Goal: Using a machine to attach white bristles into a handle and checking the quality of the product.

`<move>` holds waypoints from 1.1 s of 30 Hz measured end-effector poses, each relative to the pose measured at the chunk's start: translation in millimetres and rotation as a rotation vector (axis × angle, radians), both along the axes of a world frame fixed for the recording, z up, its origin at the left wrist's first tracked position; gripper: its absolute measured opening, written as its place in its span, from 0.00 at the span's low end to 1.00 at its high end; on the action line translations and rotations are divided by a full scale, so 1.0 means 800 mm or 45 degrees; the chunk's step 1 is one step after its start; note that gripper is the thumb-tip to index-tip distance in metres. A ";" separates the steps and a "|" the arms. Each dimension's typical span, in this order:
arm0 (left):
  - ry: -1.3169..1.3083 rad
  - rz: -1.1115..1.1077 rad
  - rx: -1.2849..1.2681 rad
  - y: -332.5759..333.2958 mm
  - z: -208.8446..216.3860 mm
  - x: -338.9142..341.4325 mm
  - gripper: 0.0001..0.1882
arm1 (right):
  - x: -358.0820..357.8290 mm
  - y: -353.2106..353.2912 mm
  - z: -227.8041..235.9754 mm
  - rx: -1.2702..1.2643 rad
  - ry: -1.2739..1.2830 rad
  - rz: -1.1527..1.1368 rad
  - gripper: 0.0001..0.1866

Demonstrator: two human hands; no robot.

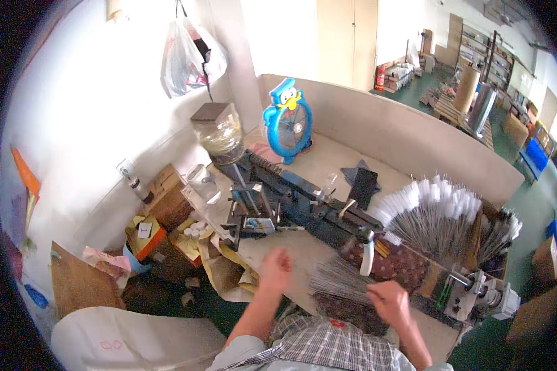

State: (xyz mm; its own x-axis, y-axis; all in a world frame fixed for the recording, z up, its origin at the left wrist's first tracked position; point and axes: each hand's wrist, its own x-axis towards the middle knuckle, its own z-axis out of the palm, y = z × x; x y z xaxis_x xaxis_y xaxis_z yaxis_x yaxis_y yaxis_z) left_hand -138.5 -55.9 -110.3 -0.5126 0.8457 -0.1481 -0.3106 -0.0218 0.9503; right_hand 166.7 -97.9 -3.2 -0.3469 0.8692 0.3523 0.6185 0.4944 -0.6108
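On my side of the black machine [298, 207] lie the thin metal wires [340, 281], between my left hand [276, 269] and right hand [390, 302], both curled, though whether either grips anything I cannot tell

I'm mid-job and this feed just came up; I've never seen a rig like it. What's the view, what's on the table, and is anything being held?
There is no robot grip here, just a person's two bare hands. The single picture comes from a fisheye camera worn on the head, so straight edges bend. On the table a long black machine runs across. Beyond it stands a blue cartoon-shaped fan. To the right are many white-bristled brushes; nearer lies a spread of thin wires. The right hand is at the wires' right end, though whether it holds any is unclear. The left hand is blurred, so I can't tell what, if anything, it holds.
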 end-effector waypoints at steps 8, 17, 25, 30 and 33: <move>0.041 0.719 -0.075 0.017 0.036 -0.181 0.16 | -0.068 -0.018 -0.036 -0.201 -0.371 0.342 0.08; 0.611 0.403 -0.400 -0.005 0.039 -0.121 0.17 | -0.151 -0.004 -0.083 -0.409 -0.546 0.815 0.10; 1.389 0.577 0.040 -0.039 0.003 -0.235 0.11 | -0.243 0.027 -0.098 -0.503 -0.876 0.928 0.13; 1.066 0.896 -0.283 -0.025 -0.051 -0.380 0.10 | -0.275 0.041 -0.102 -0.672 -1.044 0.790 0.17; 1.198 0.630 -0.659 -0.003 -0.115 -0.443 0.11 | -0.280 0.048 -0.116 -0.624 -1.072 0.830 0.14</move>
